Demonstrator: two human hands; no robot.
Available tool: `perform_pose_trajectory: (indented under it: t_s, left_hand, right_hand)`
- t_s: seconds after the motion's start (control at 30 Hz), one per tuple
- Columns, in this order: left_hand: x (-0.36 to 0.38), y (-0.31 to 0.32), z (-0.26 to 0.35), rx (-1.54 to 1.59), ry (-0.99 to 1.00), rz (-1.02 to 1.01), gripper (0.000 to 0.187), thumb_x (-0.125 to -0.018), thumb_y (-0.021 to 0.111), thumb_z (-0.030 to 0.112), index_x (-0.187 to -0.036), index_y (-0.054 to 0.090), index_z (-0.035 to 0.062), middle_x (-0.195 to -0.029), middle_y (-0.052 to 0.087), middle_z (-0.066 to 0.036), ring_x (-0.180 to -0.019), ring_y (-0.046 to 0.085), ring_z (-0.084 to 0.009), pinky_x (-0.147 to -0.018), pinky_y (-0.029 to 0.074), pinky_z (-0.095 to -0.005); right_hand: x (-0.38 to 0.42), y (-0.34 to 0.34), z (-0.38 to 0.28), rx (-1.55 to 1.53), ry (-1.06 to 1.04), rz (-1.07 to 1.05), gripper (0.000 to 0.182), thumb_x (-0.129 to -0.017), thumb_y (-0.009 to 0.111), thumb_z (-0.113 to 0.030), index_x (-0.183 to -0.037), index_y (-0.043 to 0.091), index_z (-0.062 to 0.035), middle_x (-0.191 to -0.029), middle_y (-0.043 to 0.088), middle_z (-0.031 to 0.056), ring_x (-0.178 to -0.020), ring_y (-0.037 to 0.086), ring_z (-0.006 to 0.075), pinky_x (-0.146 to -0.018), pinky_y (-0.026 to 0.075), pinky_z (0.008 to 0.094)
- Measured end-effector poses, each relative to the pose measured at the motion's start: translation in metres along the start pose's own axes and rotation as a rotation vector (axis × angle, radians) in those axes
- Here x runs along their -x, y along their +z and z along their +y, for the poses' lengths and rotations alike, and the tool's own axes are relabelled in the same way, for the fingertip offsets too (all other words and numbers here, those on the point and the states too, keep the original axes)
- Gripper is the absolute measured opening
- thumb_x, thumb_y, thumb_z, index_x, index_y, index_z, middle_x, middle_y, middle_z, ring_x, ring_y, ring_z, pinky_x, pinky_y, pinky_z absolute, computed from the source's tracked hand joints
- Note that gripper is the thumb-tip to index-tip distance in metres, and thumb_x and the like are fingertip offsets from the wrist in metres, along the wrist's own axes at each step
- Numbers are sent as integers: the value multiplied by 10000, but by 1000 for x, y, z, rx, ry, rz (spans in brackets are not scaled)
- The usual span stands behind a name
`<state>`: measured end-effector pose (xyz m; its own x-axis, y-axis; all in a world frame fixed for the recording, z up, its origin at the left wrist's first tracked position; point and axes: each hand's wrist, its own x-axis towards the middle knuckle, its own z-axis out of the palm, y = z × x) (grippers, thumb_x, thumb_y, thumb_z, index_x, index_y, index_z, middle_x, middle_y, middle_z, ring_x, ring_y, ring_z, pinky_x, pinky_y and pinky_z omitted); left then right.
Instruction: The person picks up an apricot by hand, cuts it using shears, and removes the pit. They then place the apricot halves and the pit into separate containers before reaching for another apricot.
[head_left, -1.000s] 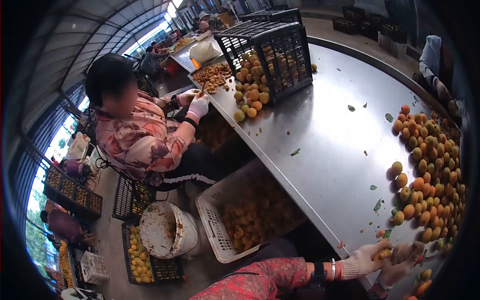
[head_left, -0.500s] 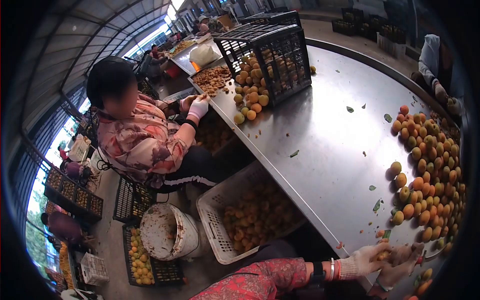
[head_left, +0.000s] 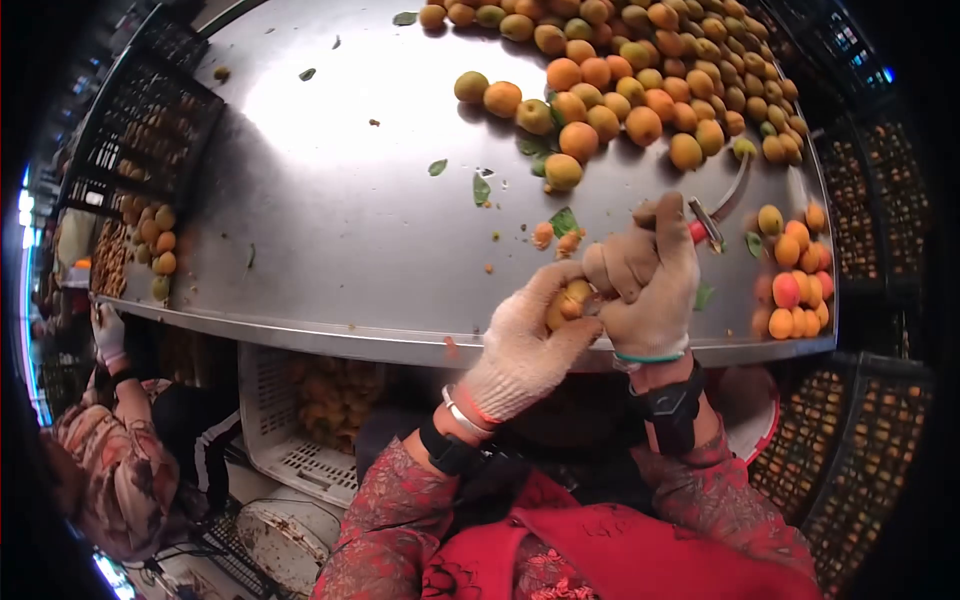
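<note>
Swinging round from the neighbouring worker [head_left: 115, 440], the view now looks down on both hands, which half a second ago sat in its lower corner. The left hand [head_left: 525, 352] has its fingers curled round a yellow fruit [head_left: 570, 302], near the edge of the table [head_left: 340, 230]; the right hand [head_left: 650, 285] clasps a knife [head_left: 698, 232] (its curved blade points away) and meets that fruit, so fingers, not steel, seem to be working it.
</note>
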<state>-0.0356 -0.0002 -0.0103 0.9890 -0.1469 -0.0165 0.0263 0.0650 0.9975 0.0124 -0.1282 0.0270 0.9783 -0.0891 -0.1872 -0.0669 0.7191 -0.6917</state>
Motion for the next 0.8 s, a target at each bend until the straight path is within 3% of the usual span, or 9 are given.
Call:
perform_pose_trajectory:
  t_s: [0.17, 0.33, 0.57, 0.7, 0.8]
  left_hand:
    - [1, -2, 12, -142, 1, -8, 426, -820, 723, 81, -1208, 555, 24, -941, 663, -158, -851, 673, -246, -768, 531, -343]
    - [3, -2, 11, -244, 97, -30, 426, -826, 719, 96, -1203, 535, 26, -958, 656, -196, -867, 669, -368, -759, 528, -386]
    - [3, -1, 5, -321, 155, -13, 429, -821, 730, 112, -1191, 531, 26, -956, 645, -216, -879, 655, -411, -749, 526, -398]
    - [4, -1, 6, -299, 160, -18, 433, -826, 733, 119, -1192, 523, 23, -944, 645, -219, -866, 656, -419, -733, 529, -406]
    - [3, -1, 6, -273, 158, -27, 436, -829, 733, 119, -1195, 516, 20, -939, 647, -218, -856, 657, -418, -723, 531, -410]
  right_hand:
    - [-4, -1, 0, -71, 68, 50, 360, -986, 587, -418, -914, 490, -79, -530, 213, -55, -431, 189, 96, -484, 257, 299]
    - [-2, -5, -1, -103, 93, 35, 331, -999, 571, -390, -926, 478, -81, -529, 204, -57, -434, 184, 96, -489, 253, 296]
    - [-3, 1, 0, -199, 173, 184, 341, -992, 571, -418, -901, 522, -92, -507, 212, -85, -390, 188, 57, -461, 206, 256]
    - [-4, -6, 0, -227, 186, 112, 337, -991, 575, -412, -903, 525, -91, -508, 212, -87, -389, 185, 58, -461, 208, 258]
    - [-7, -8, 0, -243, 193, 80, 315, -1029, 512, -395, -942, 466, -96, -519, 179, -71, -418, 148, 80, -467, 216, 266]
